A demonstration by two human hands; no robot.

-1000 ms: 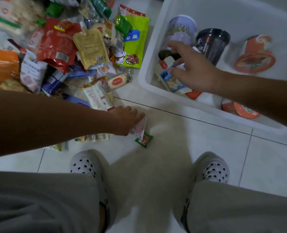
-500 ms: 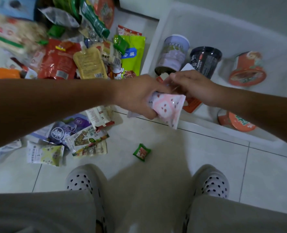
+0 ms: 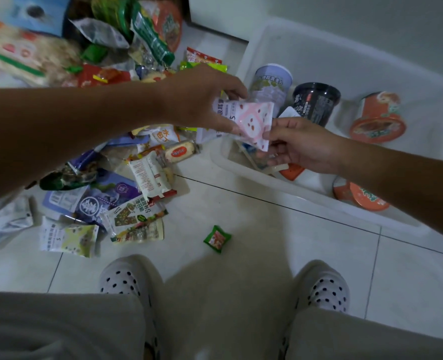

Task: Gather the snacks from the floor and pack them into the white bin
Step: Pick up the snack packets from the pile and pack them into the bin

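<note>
My left hand (image 3: 202,100) grips a pink and white snack packet (image 3: 252,122) above the near left corner of the white bin (image 3: 306,196). My right hand (image 3: 301,146) pinches the packet's lower right edge between thumb and fingers. Inside the bin stand a pale purple cup (image 3: 271,83), a black cup (image 3: 315,102) and an orange noodle bowl (image 3: 377,118); another orange bowl (image 3: 362,197) lies near the front wall. A heap of snack packets (image 3: 126,193) covers the floor at the left.
A small green candy packet (image 3: 217,239) lies alone on the tiles between the heap and my feet. My spotted shoes (image 3: 126,281) and grey trouser legs fill the bottom. A blue box (image 3: 38,14) stands at the far left behind the heap.
My left hand picked the pink packet off the floor and carried it up to the bin's corner. My right hand left the bin's contents and took hold of the packet's edge.
</note>
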